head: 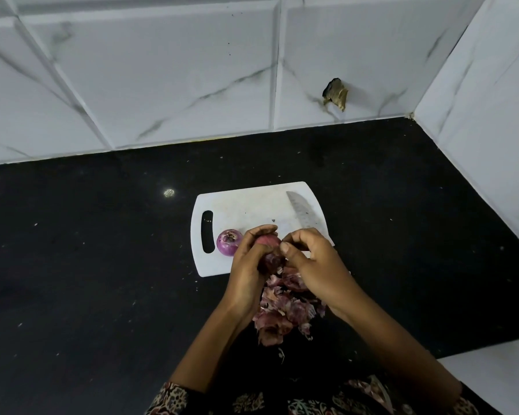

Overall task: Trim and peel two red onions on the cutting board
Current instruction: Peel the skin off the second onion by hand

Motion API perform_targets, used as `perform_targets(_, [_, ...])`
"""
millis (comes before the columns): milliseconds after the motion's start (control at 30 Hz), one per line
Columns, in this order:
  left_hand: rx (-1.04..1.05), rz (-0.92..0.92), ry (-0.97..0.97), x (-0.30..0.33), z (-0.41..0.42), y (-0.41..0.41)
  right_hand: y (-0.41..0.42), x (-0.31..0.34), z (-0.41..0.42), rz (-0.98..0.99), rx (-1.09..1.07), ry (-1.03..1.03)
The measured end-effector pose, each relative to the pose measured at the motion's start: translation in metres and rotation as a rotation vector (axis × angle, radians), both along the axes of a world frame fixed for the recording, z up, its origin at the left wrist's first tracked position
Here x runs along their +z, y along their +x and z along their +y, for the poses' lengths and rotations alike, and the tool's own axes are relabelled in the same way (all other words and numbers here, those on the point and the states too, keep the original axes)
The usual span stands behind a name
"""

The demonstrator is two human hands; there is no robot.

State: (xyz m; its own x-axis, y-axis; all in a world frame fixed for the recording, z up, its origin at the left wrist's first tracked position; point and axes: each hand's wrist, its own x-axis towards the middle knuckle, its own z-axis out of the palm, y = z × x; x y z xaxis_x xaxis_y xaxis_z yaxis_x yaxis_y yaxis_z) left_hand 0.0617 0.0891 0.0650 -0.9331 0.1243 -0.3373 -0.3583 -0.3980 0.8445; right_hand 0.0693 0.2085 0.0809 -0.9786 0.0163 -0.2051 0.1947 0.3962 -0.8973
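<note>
My left hand (247, 262) grips a red onion (268, 242) over the near edge of the white cutting board (246, 205). Dark papery skin hangs from its underside. My right hand (310, 259) pinches a bit of that onion's skin at its right side with thumb and fingertips. A second red onion (229, 242), purple and peeled with its cut end up, sits on the board beside the handle slot. A knife (303, 211) lies on the board's right part, blade pointing away, its handle hidden behind my right hand.
A heap of onion peels (285, 310) lies on the black countertop (87, 265) just in front of the board, between my forearms. White marble-look tiles (162, 70) rise behind and to the right, one with a broken hole (336, 92).
</note>
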Motion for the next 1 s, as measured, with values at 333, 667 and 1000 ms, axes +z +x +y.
perform_targets(333, [0.036, -0.105, 0.128, 0.004, -0.001, 0.002, -0.011, -0.004, 0.011, 0.038, -0.234, -0.117])
perform_targets(667, [-0.019, 0.046, -0.345, -0.005, -0.002, 0.005, 0.000, 0.012, 0.011, 0.114, 0.142, 0.124])
perform_targets(1000, [0.066, 0.214, -0.420, -0.013, 0.001, 0.003, 0.000, 0.018, 0.004, 0.153, 0.136, 0.136])
